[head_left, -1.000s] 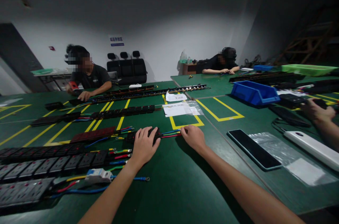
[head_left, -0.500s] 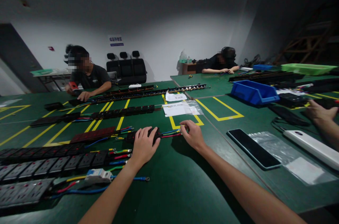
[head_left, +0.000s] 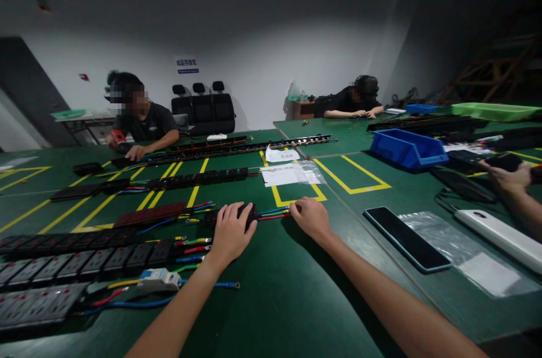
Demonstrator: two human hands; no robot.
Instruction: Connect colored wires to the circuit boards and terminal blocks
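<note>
My left hand (head_left: 232, 228) is draped over a small black module (head_left: 250, 212), its fingers bent around the casing. Blue, green and red wires (head_left: 273, 212) run from the module's right side. At their far end my right hand (head_left: 311, 217) is closed, thumb and index finger pinching the wire tips; the tips themselves are hidden. Left of the module lies a dark red strip (head_left: 148, 214) with loose wires. Closer to me are black socket strips (head_left: 99, 263) with ring-terminal wires, and a white-and-blue breaker (head_left: 160, 279) on the nearest wires.
A phone (head_left: 406, 239), a plastic bag (head_left: 486, 273) and a white power unit (head_left: 499, 236) lie on the right. Behind them stands a blue bin (head_left: 409, 149). Paper labels (head_left: 283, 173) lie ahead. Two people work across the table; another person's hand (head_left: 510, 177) holds something black at right.
My right hand has lowered slightly onto the wire ends and its fingers have closed in. My left hand stays on the module. At right, the other person's hand now holds up a black object.
</note>
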